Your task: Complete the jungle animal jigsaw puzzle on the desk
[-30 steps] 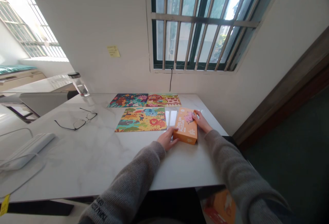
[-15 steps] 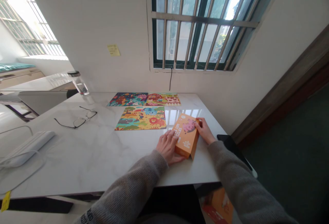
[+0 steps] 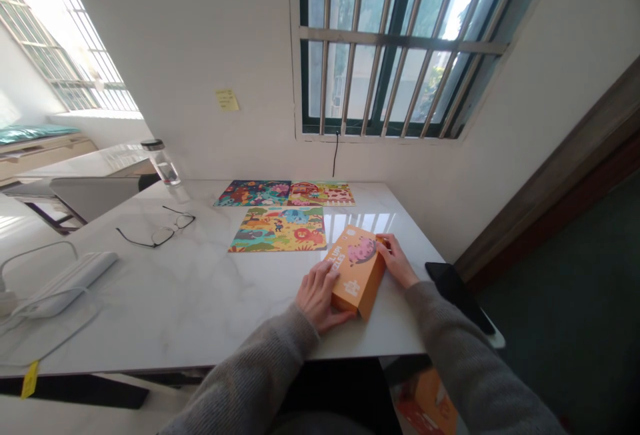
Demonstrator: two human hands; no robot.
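Observation:
An orange puzzle box [image 3: 357, 268] with a pink animal picture and white lettering is tilted over the near right of the white table [image 3: 175, 308]. My left hand [image 3: 320, 298] grips its left side and lower corner, thumb under the near end. At the upper right edge, my right hand [image 3: 394, 258] pinches the box with bent fingers. A flap edge shows at the box's near end. Beyond it lie three flat colourful pictures: a yellow animal scene [image 3: 280, 230], a dark blue one [image 3: 254, 192] and a farm scene [image 3: 323, 194].
Glasses [image 3: 160, 232] lie at the left, with a water bottle [image 3: 163, 163] behind them. A white power strip [image 3: 75, 285] with cables sits at the far left. A black phone [image 3: 460, 295] is by the right edge. Below the table is another orange box [image 3: 433, 398].
The box has shifted slightly left and turned a little in my hands, showing more of its right side. The whole view has moved slightly too.

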